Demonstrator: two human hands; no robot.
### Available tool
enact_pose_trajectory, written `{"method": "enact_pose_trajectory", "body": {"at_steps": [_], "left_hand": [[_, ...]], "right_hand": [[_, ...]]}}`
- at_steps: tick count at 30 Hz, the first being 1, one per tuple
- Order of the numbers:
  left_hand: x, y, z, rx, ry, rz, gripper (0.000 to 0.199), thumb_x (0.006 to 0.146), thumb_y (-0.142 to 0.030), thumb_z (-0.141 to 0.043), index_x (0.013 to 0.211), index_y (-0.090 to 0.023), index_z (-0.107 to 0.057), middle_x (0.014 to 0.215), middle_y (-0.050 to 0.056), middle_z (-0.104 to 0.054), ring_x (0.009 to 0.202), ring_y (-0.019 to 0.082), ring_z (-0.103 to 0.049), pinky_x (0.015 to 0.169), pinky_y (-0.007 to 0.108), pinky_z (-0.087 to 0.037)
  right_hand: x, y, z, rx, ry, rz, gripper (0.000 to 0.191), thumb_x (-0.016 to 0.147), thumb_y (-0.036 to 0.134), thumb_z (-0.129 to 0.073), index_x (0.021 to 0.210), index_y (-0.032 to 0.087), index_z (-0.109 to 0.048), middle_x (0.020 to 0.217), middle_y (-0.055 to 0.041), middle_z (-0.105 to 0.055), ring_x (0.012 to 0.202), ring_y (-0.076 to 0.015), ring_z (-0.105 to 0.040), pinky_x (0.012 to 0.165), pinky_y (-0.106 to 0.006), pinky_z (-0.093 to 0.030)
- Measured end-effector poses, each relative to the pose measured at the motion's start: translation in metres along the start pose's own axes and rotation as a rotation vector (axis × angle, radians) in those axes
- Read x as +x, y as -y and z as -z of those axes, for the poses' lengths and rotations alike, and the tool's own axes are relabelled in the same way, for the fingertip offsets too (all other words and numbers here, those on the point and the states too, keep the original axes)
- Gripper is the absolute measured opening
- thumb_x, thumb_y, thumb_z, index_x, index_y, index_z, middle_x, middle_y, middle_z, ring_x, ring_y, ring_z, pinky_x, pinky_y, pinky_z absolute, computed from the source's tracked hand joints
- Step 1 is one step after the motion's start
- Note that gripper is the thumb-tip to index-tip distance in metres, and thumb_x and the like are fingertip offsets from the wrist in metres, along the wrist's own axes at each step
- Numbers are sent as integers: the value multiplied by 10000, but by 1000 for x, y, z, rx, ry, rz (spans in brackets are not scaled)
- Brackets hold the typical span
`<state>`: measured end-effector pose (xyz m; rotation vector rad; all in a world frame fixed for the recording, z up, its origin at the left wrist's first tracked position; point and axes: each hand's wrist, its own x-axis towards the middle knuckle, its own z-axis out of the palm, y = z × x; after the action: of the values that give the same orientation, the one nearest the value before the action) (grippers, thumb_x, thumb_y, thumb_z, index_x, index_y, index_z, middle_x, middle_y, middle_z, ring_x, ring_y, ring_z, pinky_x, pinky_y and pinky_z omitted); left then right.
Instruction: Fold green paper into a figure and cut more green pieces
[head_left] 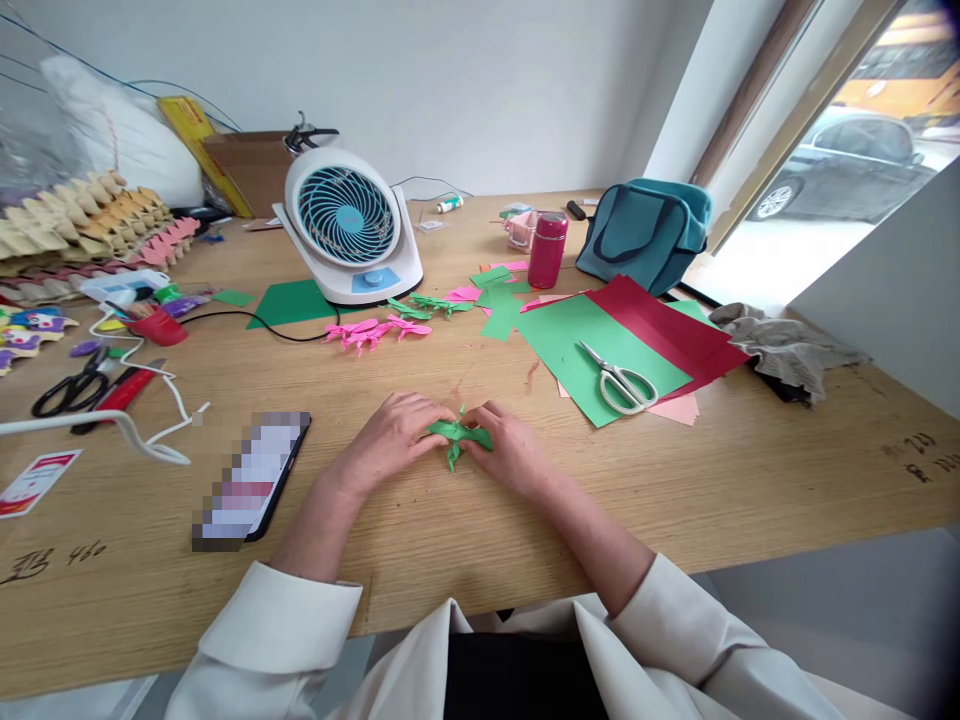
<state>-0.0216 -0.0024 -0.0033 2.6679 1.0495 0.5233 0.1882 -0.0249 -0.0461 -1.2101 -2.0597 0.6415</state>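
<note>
A small folded green paper figure (454, 432), with thin limbs sticking out front and back, is held between both hands just above the table. My left hand (397, 438) pinches its left end, fingers closed on it. On the other end, my right hand (508, 448) grips with thumb and fingers. Parts of the figure are hidden by the fingertips. Beyond the hands lie pink folded paper figures (367, 333) and green folded paper figures (439, 305). White-handled scissors (626, 388) rest on a light green sheet (555, 345) to the right.
A phone (255, 475) lies left of my left arm. At the back stand a white fan (349, 225), a red thermos (548, 250) and a teal bag (637, 235). Red sheets (667, 330) lie right. Black scissors (71, 385), a red cup (157, 325) and a white cable (135, 440) are left.
</note>
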Motion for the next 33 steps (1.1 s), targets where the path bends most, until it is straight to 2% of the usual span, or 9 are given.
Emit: {"method": "enact_pose_trajectory", "body": {"at_steps": [5, 15, 27, 33], "left_hand": [[1, -5, 2, -108, 19, 20, 144, 934, -257, -581, 1050, -212, -654, 1080, 44, -710, 1041, 207, -632, 906, 338, -470], [0, -10, 1, -244, 26, 86, 230, 940, -280, -542, 1140, -239, -648, 1121, 33, -693, 1067, 199, -633, 936, 327, -486], [0, -13, 1, -167, 25, 92, 255, 920, -193, -545, 1167, -235, -593, 1121, 43, -609, 1083, 202, -592, 947, 345, -475], [-1, -11, -2, -129, 49, 67, 276, 925, -167, -524, 1192, -228, -554, 1118, 30, -614, 1091, 194, -586, 953, 339, -476]], "right_hand": [[-1, -1, -1, 59, 2, 13, 200, 839, 138, -683, 1018, 217, -643, 1011, -28, -628, 918, -169, -616, 786, -261, -440], [0, -4, -4, 110, -37, 32, 170, 842, 133, -673, 993, 206, -652, 1004, -27, -625, 913, -160, -622, 800, -266, -458], [2, -4, -2, 149, -55, 36, 186, 816, 97, -694, 976, 186, -661, 980, -35, -624, 895, -156, -627, 807, -266, -480], [0, -2, -1, 123, -25, 46, 205, 855, 124, -680, 1039, 213, -695, 987, -37, -617, 901, -156, -638, 825, -263, -478]]}}
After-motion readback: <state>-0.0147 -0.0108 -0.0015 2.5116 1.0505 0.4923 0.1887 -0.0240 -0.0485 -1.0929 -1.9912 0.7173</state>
